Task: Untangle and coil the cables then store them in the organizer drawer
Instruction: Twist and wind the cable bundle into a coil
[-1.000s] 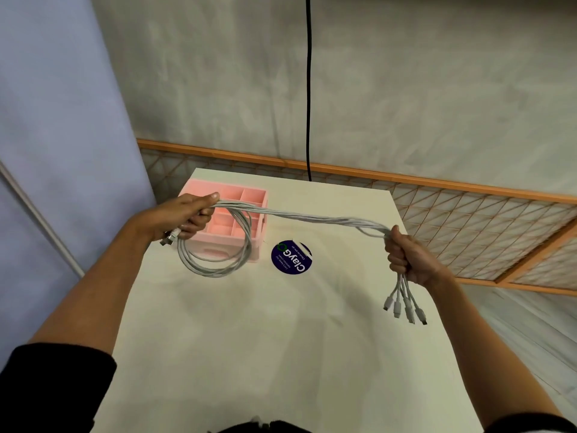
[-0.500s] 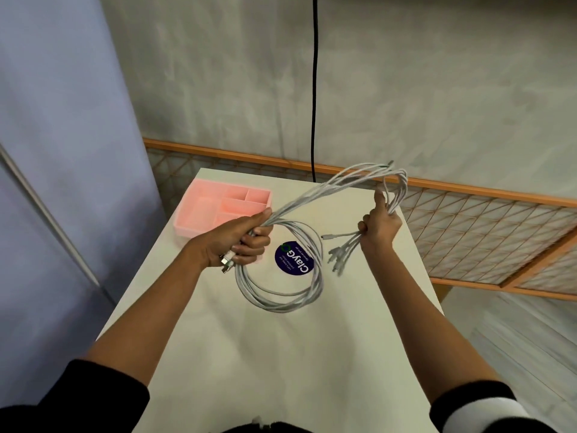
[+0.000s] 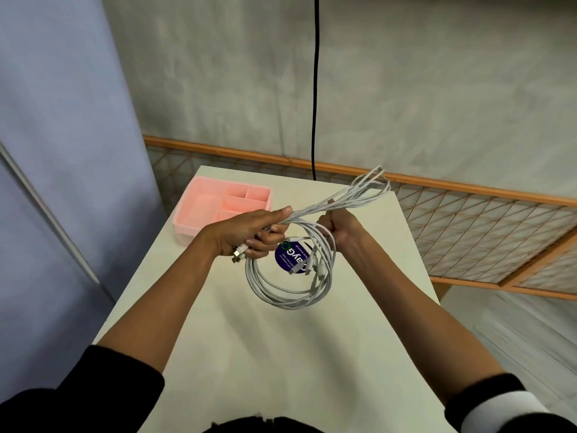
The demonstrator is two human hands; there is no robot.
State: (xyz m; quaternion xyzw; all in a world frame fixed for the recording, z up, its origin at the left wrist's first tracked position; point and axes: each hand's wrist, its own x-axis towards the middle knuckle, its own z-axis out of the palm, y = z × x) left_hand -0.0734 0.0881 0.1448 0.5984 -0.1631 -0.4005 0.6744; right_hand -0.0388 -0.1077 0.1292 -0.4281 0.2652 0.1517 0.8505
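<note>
- Sleeves [image 3: 93, 395], black, at the bottom edge, with bare forearms reaching up over the pale table [image 3: 249, 354].
- Hung at mid-frame in a round coil of several turns, below both hands and over the table: white cables [image 3: 281, 295], with small plug ends [image 3: 312, 267] dangling across the ring.
- Looked light, thin and limp, with a smooth jacket; judged likely to slip and spring open if loosened, though hardly fragile apart from the plugs.
- Judged best taken where all the turns bunch together at the top of the ring, never by a plug.
- Gripped just there with the left hand [image 3: 246, 235], fingers curled round the bundle, metal plugs [image 3: 239, 254] poking out beneath the fist.
- Clenched the right hand [image 3: 338, 228] round the same strands, just right of the left one.
- Rose from the fists toward the upper right as a narrow loose loop [image 3: 368, 189], not yet laid into the coil.
- Lay on the table partly behind the ring: a dark blue round sticker [image 3: 290, 259].
- Sat at the table's far left corner, no cable in any compartment: pink organizer drawer [image 3: 185, 227].
- Farther off, a wooden lattice screen [image 3: 468, 232] and a black cord [image 3: 314, 89] down the grey wall.
- Against half a second earlier: brought the right hand in from the right to sit near the left, swung the plug ends from beside that hand into the ring, and left the loop and organizer drawer much as before.
</note>
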